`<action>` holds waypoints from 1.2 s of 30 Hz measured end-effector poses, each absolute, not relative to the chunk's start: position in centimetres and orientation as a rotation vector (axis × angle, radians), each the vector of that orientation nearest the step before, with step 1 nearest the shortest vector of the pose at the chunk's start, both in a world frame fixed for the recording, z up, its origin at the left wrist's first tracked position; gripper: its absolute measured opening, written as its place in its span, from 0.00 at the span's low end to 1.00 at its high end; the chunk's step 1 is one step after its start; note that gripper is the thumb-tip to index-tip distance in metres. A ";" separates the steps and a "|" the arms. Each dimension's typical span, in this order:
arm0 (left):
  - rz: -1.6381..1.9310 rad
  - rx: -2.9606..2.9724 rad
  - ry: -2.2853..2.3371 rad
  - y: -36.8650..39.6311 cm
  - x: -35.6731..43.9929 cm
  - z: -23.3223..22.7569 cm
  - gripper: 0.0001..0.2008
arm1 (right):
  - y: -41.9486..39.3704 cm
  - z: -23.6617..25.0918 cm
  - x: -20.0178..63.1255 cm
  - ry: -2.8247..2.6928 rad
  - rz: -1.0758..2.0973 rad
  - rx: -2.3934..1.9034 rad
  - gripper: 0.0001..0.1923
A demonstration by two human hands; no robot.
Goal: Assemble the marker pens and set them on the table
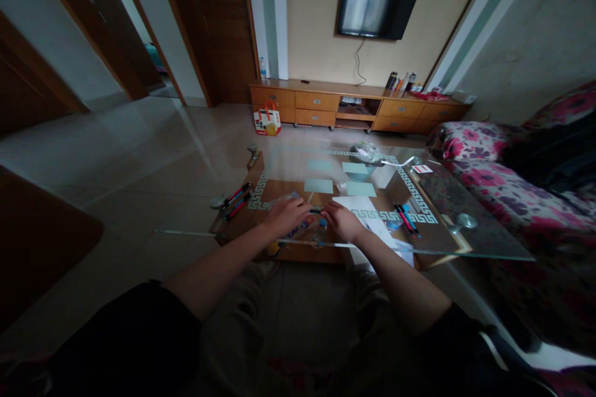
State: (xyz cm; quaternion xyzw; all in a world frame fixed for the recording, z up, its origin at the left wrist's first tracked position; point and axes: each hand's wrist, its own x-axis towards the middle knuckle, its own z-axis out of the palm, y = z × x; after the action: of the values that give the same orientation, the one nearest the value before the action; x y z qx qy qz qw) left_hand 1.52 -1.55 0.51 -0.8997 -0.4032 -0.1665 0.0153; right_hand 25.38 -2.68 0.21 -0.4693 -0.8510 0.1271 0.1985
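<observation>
A dark pen is above the near part of the glass worktop. The left hand and the right hand hold it between them, each with fingers closed on one end. Because the fingers cover both ends, I cannot tell whether a cap is on it. Under the hands, small things on or below the worktop are partly hidden and too blurred to name; the clear glass makes their level uncertain.

At the worktop's left end lie some pens, and toward its right side lie others; their exact number is hard to count. Pale cards are in the middle of the worktop. Beyond its far edge stands a cabinet. To its right is a flowered sofa, cut off by the picture's border.
</observation>
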 end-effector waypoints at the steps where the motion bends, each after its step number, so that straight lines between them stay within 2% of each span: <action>1: -0.522 -2.800 -1.273 -1.6 1.5 0.5 0.15 | -2.6 0.3 25.3 -2.386 0.355 -1.320 0.16; 13: -0.539 -2.837 -1.298 -1.8 1.5 1.0 0.16 | -2.7 0.6 25.2 -2.380 0.364 -1.246 0.15; 23: -0.506 -2.824 -1.238 -1.9 1.7 0.7 0.16 | -2.6 0.4 25.6 -2.251 0.382 -1.236 0.05; 27: -0.523 -2.801 -1.254 -1.9 1.8 0.6 0.16 | -2.9 0.4 25.5 -2.168 0.370 -1.237 0.11; 29: -0.534 -2.790 -1.253 -1.9 1.8 0.7 0.16 | -2.9 0.4 25.6 -2.130 0.381 -1.245 0.09; 33: -0.558 -2.790 -1.229 -1.8 1.8 0.9 0.15 | -2.6 0.1 25.9 -2.071 0.431 -1.271 0.22; 36: -0.555 -2.812 -1.208 -1.8 1.8 1.0 0.15 | -2.2 -0.3 26.0 -1.970 0.561 -1.373 0.27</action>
State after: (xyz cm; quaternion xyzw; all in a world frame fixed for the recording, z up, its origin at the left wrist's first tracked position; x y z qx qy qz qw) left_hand 1.76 -1.82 1.00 -0.9040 -0.3883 -0.1783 0.0155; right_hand 26.05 -2.15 -0.30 -0.5253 -0.7537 0.2148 0.3314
